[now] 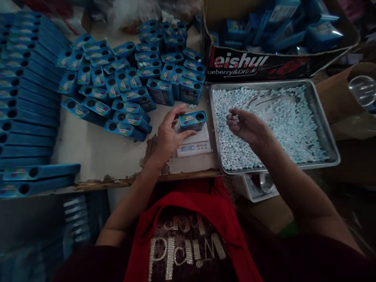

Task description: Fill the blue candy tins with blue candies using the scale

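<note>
A small blue candy box (192, 120) with a round dark hole in its top stands upright on a white digital scale (194, 149). My left hand (169, 136) wraps around the box from the left, thumb along its front and fingers behind. Over the metal tray (334, 150), my right hand (252, 127) is closed around several pale candies (235, 117), which show between its fingertips. Pale blue and white candies (296, 133) cover much of the tray's bottom, with a barer streak near the back. A few loose candies (192, 105) lie on the table just behind the box.
Many blue boxes (123, 80) stand grouped at the back left, and long rows (29, 105) line the far left. A cardboard carton (279, 64) of wrapped blue packs sits behind the tray. Below the table edge (117, 182) is another small tray (254, 192).
</note>
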`<move>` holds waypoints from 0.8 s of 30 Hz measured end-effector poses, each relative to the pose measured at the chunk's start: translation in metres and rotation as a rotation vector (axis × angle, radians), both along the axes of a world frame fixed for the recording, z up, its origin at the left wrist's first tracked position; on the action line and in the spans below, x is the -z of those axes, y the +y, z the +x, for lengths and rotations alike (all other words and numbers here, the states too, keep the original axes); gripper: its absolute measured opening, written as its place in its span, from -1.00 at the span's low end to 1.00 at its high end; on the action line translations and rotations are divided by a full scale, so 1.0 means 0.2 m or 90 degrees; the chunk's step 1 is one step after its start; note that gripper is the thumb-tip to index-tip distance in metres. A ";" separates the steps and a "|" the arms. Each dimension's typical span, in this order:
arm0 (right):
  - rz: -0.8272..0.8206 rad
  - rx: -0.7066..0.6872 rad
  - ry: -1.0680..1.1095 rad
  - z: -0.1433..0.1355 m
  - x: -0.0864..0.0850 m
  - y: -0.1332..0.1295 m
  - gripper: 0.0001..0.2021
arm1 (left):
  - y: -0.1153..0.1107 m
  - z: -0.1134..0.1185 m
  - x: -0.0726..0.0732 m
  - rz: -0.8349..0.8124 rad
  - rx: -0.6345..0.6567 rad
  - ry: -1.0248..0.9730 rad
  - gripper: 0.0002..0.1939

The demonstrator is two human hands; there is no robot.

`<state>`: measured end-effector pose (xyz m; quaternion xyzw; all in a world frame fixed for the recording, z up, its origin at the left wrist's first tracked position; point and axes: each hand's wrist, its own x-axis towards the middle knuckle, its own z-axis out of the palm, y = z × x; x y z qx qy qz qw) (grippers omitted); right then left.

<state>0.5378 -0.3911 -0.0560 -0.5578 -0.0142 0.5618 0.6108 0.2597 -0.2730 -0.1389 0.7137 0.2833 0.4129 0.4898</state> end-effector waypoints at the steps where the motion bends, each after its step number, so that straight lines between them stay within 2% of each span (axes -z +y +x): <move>1: 0.016 -0.018 -0.016 0.01 -0.02 0.03 -0.76 | 0.00 -0.03 0.00 0.012 -0.016 0.016 -0.17; 2: 0.041 -0.032 -0.038 0.02 -0.03 0.05 -0.73 | -0.01 -0.06 -0.01 0.021 -0.034 0.035 -0.20; 6: 0.118 -0.128 -0.157 0.03 -0.04 0.16 -0.69 | 0.00 -0.20 -0.08 0.049 -0.088 0.096 -0.53; 10: 0.091 -0.286 -0.319 0.02 -0.03 0.21 -0.61 | 0.04 -0.30 -0.16 0.107 -0.143 0.127 -0.50; 13: 0.050 -0.441 -0.450 0.07 -0.06 0.22 -0.65 | 0.06 -0.32 -0.19 0.153 -0.173 0.107 -0.49; 16: 0.004 -0.564 -0.461 0.15 -0.13 0.23 -0.78 | 0.07 -0.32 -0.19 0.161 -0.155 0.097 -0.49; 18: 0.011 -0.590 -0.442 0.17 -0.20 0.24 -0.81 | 0.06 -0.32 -0.18 0.143 -0.128 0.104 -0.48; 21: 0.050 -0.613 -0.453 0.14 -0.31 0.25 -0.82 | 0.07 -0.33 -0.14 0.104 -0.090 0.119 -0.44; 24: 0.057 -0.663 -0.549 0.04 -0.39 0.28 -0.87 | 0.09 -0.33 -0.10 0.088 -0.062 0.109 -0.35</move>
